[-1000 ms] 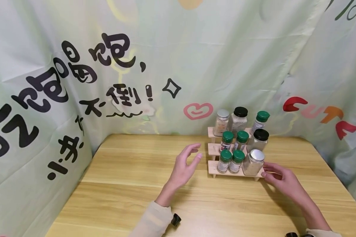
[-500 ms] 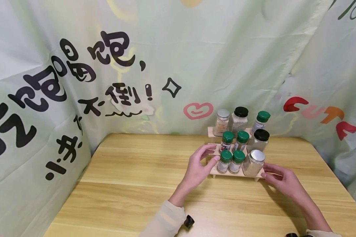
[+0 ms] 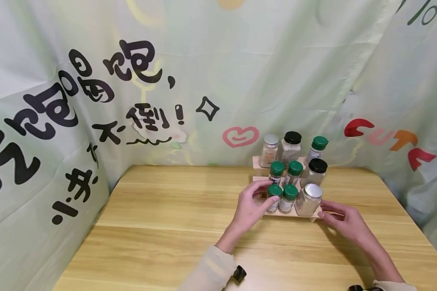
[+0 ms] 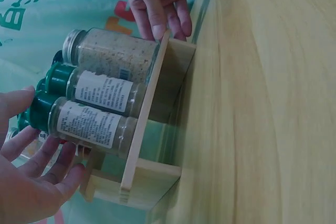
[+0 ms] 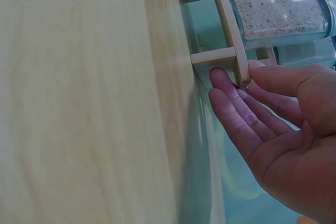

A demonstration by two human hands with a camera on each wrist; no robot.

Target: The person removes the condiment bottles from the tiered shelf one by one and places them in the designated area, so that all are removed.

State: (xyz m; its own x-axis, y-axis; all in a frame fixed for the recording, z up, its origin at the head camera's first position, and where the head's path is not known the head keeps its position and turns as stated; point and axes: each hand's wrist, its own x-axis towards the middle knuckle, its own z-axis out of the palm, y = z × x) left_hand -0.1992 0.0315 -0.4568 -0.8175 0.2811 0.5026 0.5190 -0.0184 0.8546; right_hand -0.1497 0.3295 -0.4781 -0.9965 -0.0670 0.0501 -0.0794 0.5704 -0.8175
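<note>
A three-tier pink-toned wooden shelf (image 3: pixel 255 162) holds several spice jars on the right half of the table. My left hand (image 3: pixel 253 206) is around the front-left spice jar (image 4: pixel 89 124), its green cap between thumb and forefinger; the other fingers are below the jar in the left wrist view. That jar still stands on the lowest tier. Beside it are another green-capped jar (image 3: pixel 287 200) and a larger silver-lidded jar (image 3: pixel 307 202). At the shelf's front right corner, my right hand (image 5: pixel 289 129) pinches the end of the lowest board (image 5: pixel 239 51).
On the upper tiers are more jars: a silver-lidded one (image 3: pixel 269 152), black-lidded ones (image 3: pixel 291 150) and green-capped ones (image 3: pixel 293 173). Behind the wooden table (image 3: pixel 167 218) hangs a pale printed curtain (image 3: pixel 204 64).
My left hand has moved right from beside the shelf to the front-left green-capped spice jar. The right hand has stayed at the shelf's corner.
</note>
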